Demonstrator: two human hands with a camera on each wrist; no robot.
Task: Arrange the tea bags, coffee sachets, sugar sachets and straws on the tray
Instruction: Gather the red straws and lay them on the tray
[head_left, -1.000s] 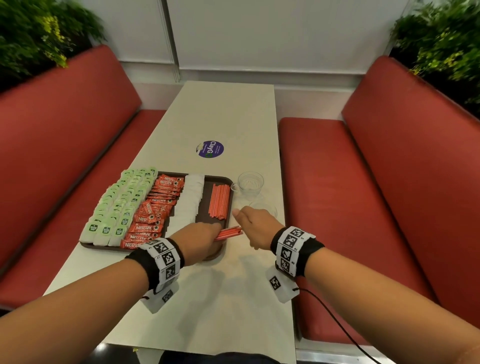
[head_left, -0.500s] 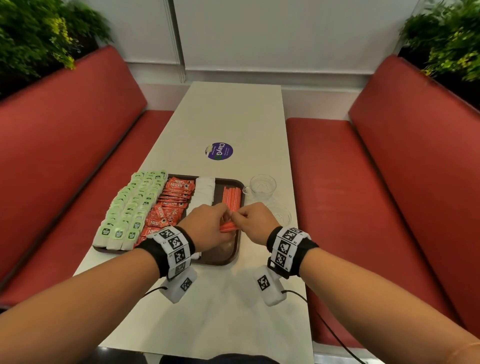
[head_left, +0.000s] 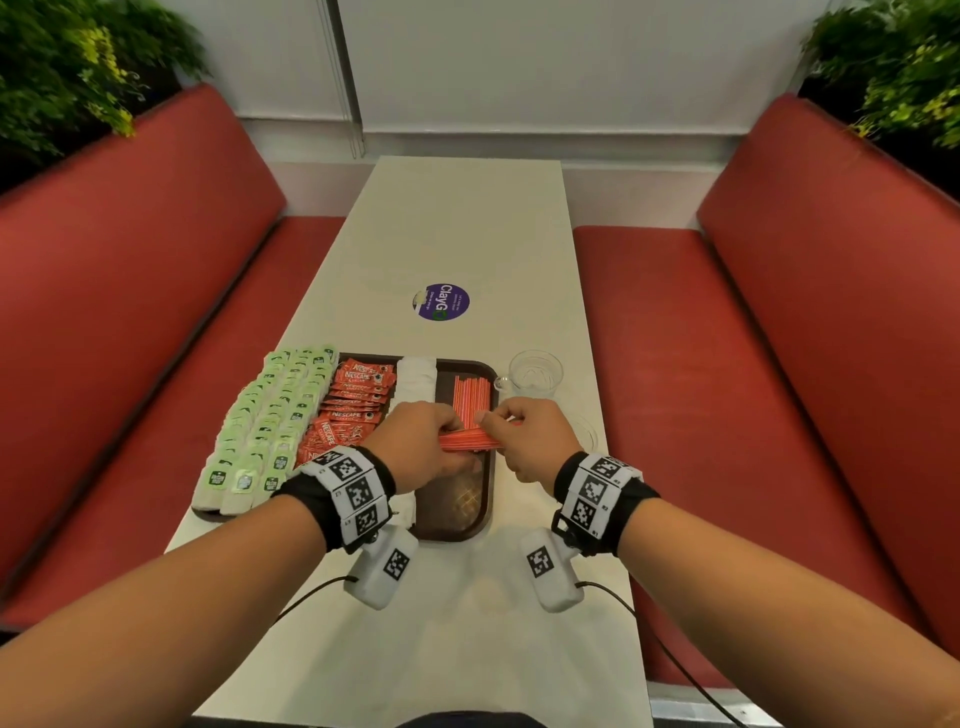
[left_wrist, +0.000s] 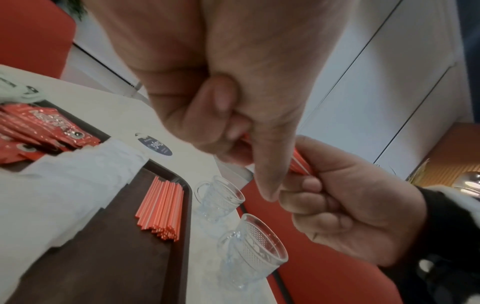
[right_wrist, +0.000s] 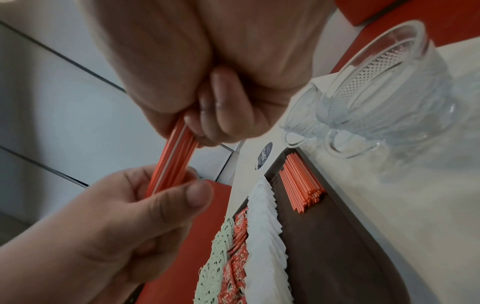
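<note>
A brown tray (head_left: 453, 519) holds rows of green tea bags (head_left: 270, 421), red coffee sachets (head_left: 353, 400), white sugar sachets (head_left: 415, 379) and a pile of orange straws (head_left: 471, 397) at its far right. A small bundle of orange straws (head_left: 467, 441) lies crosswise above the tray, just nearer than the pile. My left hand (head_left: 426, 441) grips its left end and my right hand (head_left: 524, 434) pinches its right end. The right wrist view shows the bundle (right_wrist: 171, 164) running between the two hands. The near right part of the tray is bare.
Two clear glass mugs (left_wrist: 221, 201) (left_wrist: 254, 251) stand on the table right of the tray, close to my right hand. A round purple sticker (head_left: 441, 303) lies further up the white table. Red benches run along both sides.
The straw bundle has moved from the tray's near right corner up and away, to just before the straw pile. My right hand has joined the left on it.
</note>
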